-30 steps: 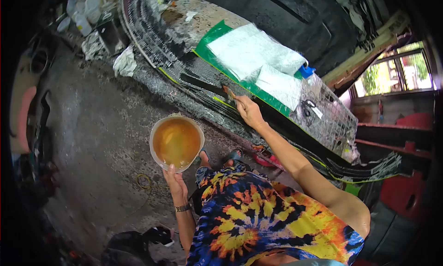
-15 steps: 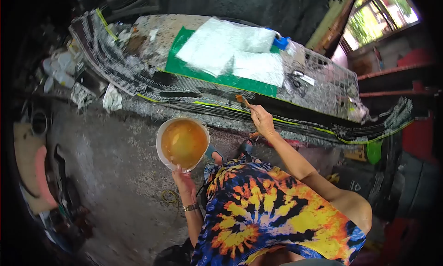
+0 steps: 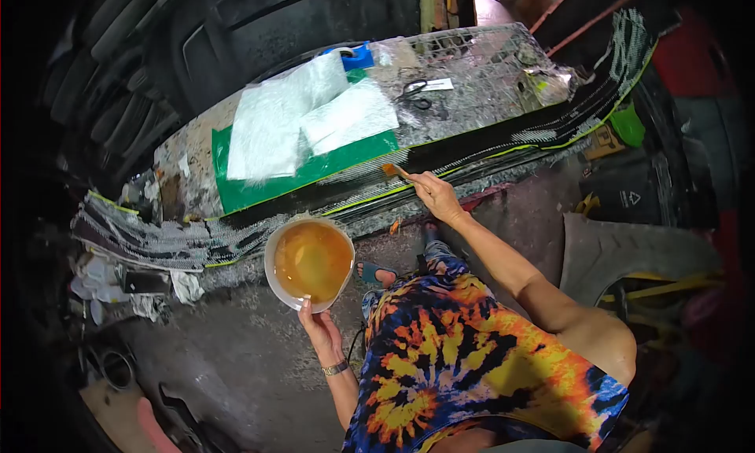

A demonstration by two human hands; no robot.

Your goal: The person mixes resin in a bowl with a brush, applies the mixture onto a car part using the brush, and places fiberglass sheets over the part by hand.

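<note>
My left hand (image 3: 321,331) grips the near rim of a white tub (image 3: 272,274) with amber liquid in it. The thumb lies over the rim, and the tub hangs in front of the bench. In my right hand (image 3: 437,197) is a paintbrush (image 3: 392,170), its orange-brown bristles down at a long black moulded strip (image 3: 464,151). Woven fabric with a pale weave lines parts of the strip, and yellow-green tape runs along its edges. Around the brush tip the surface looks partly dark and partly pale grey.
White fibre mats (image 3: 275,127) lie on a green sheet (image 3: 236,192) upon the stained bench (image 3: 472,91). Scissors (image 3: 417,95) and a blue tape dispenser (image 3: 359,57) are behind. Crumpled plastic (image 3: 98,276) sits at the left, a grey curved panel (image 3: 629,252) at the right.
My view has turned to the right, so the bench and strip appear tilted the other way. The brush stays at the strip in my right hand; the tub stays in my left.
</note>
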